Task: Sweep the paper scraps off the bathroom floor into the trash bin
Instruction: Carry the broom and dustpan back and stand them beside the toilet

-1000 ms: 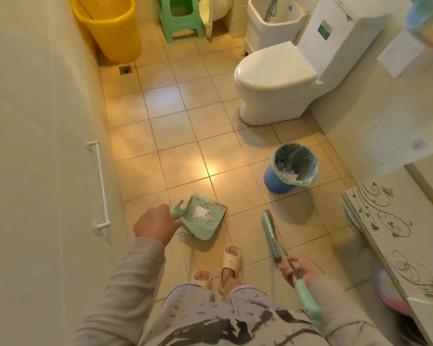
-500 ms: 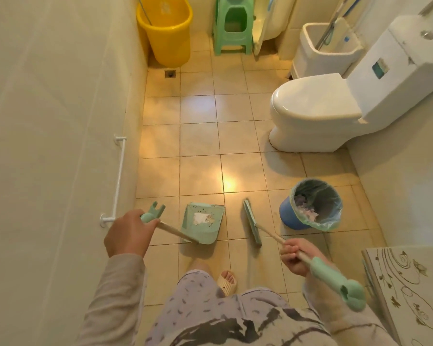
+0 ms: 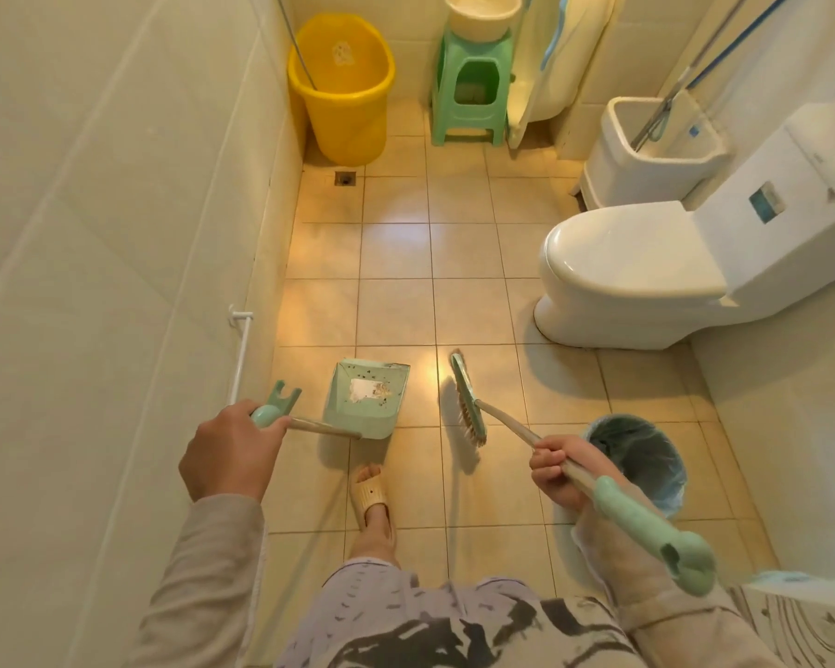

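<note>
The broom (image 3: 468,402) head now stands farther from the dustpan (image 3: 368,398), a wider strip of bare tile between them, and its bristles show along the near edge. The trash bin (image 3: 639,462) sits lower right, partly behind the right hand (image 3: 557,472) (half a second ago it was clear of it). The left hand (image 3: 232,450) grips the dustpan handle nearer the wall
</note>
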A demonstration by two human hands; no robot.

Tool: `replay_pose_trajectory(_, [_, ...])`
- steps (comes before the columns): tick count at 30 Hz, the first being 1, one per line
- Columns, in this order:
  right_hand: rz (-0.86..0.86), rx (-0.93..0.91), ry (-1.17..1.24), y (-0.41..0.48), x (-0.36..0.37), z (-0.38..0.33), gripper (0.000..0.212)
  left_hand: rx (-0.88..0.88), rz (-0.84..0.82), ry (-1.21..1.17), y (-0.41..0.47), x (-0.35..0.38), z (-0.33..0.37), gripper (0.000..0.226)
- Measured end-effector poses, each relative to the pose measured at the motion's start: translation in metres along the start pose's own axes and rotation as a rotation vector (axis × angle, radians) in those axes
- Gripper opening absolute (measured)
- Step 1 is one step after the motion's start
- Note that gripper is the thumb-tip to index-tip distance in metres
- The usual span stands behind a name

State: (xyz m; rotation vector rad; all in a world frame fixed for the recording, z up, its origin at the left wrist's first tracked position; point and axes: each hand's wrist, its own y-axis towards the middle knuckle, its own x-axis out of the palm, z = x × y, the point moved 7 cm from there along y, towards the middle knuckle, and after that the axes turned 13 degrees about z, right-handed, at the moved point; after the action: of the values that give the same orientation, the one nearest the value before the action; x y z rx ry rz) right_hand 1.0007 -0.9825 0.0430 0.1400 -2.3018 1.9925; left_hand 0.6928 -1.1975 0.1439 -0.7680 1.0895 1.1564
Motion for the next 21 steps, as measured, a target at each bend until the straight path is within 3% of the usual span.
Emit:
replay_pose_trajectory(11, [0.166, -0.008, 0.057, 0.017, 0.083, -0.057, 0.017, 0.132, -0.085, 0.021, 0.176, 0.027, 0.061, 0.027])
replay_pose_trajectory(21, [0.154, -0.011, 0.123, 0.055, 0.167, -0.150, 0.020, 0.195, -0.097, -0.003, 0.284, 0.070, 0.143, 0.026])
